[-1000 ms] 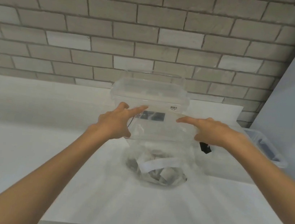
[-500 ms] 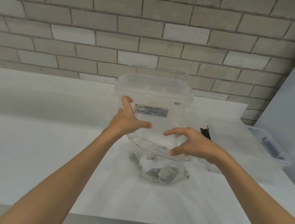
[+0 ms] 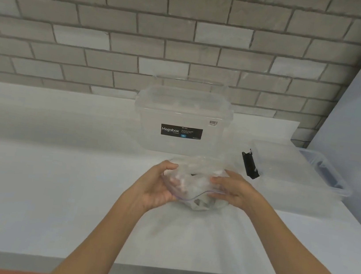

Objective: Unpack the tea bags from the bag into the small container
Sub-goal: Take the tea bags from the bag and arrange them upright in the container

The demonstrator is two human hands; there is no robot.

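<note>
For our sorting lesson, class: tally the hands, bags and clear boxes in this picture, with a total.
Hands: 2, left hand and right hand
Bags: 1, plastic bag
Clear boxes: 2, tall box and low box
Total: 5

Before you, a black label (image 3: 181,131) on the front wall of the clear box (image 3: 151,142) reads "Megabox" in white, with "12L" on a small blue patch. Its finer print is unreadable. A barcode sticker (image 3: 213,123) sits upper right, digits illegible.

Clear glossy plastic bag (image 3: 195,173), container (image 3: 181,123)
</note>
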